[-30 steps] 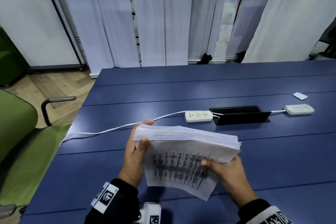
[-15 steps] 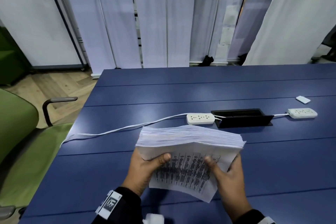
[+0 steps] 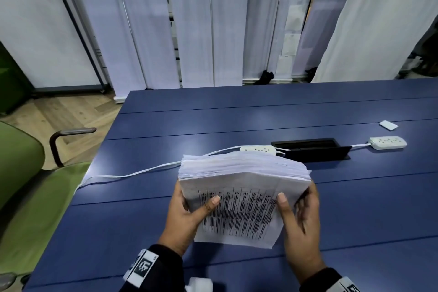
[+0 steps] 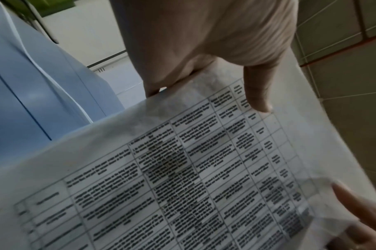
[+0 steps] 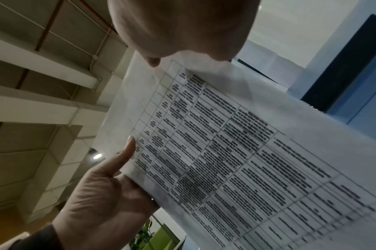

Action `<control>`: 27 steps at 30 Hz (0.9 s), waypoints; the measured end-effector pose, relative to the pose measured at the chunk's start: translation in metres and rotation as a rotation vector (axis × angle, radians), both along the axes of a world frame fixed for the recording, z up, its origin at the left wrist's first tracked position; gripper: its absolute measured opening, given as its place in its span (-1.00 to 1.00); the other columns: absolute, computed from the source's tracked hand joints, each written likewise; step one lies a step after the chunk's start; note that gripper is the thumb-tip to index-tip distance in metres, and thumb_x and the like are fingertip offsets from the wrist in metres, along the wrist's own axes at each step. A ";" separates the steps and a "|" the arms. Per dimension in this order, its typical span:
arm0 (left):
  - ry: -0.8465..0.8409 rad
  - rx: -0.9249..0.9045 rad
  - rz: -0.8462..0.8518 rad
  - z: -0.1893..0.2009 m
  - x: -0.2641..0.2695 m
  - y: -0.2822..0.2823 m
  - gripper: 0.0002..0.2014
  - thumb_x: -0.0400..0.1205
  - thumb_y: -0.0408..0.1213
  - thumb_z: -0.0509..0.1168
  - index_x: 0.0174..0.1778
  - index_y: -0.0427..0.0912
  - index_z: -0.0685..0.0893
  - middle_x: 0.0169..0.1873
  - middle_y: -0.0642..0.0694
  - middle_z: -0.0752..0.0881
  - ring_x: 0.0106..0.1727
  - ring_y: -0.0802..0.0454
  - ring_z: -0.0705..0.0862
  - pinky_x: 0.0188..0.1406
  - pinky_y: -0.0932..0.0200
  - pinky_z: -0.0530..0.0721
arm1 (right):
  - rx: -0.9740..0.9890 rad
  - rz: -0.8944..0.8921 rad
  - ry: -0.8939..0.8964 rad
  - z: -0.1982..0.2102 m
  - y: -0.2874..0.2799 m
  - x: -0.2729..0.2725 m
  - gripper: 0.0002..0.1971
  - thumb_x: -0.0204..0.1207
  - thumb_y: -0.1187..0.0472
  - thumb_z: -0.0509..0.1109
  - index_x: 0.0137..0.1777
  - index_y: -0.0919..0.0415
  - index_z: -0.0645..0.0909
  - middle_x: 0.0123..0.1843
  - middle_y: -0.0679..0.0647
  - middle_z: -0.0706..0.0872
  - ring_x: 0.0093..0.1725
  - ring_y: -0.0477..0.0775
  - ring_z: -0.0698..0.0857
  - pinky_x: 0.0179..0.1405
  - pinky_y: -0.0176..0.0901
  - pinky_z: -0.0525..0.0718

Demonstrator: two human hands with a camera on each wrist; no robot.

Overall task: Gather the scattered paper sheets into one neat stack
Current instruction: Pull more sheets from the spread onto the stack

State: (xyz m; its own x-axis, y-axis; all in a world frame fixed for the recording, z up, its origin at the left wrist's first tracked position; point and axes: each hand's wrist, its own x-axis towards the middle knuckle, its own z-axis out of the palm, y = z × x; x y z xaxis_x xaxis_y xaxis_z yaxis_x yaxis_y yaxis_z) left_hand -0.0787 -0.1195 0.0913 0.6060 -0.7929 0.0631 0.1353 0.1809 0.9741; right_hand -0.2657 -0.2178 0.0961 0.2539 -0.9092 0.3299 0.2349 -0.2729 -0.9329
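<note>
A thick stack of printed paper sheets (image 3: 241, 211) stands on its lower edge on the blue table (image 3: 237, 111), leaning toward me, its table-printed front sheet facing me. My left hand (image 3: 189, 208) grips its left side, thumb on the front sheet and fingers behind. My right hand (image 3: 298, 216) grips the right side the same way. The left wrist view shows the front sheet (image 4: 183, 169) under my left thumb (image 4: 257, 94). In the right wrist view the sheet (image 5: 236, 152) fills the middle, with my left hand (image 5: 103, 194) on its far edge. The sheets' top edges look slightly uneven.
Behind the stack lie a white power strip (image 3: 258, 149), its cable (image 3: 132, 174) running left, a black cable box (image 3: 310, 149) and a second strip (image 3: 388, 142). A small white piece (image 3: 388, 125) lies far right. A green chair (image 3: 28, 187) stands at the table's left edge.
My left hand slid down from the stack's top left corner to its left side, thumb now on the front. The right hand shifted out to the right edge, and the stack stands squarer.
</note>
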 end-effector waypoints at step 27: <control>0.009 0.017 -0.012 -0.008 0.006 -0.001 -0.09 0.20 -0.05 0.68 0.44 -0.23 0.47 0.24 -0.19 0.74 0.28 -0.11 0.70 0.24 0.07 0.68 | -0.107 -0.227 -0.123 0.016 0.006 0.006 -0.68 0.57 0.36 0.21 0.21 -0.03 0.38 0.11 0.22 0.65 0.11 0.08 0.67 0.12 -0.24 0.64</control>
State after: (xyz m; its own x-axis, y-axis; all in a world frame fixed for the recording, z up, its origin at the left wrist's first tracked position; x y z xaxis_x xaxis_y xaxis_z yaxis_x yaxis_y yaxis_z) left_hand -0.0724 -0.1206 0.0834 0.5970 -0.8010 0.0444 0.1459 0.1629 0.9758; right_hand -0.2595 -0.2117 0.1119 -0.0003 -0.8967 0.4426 0.2659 -0.4267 -0.8644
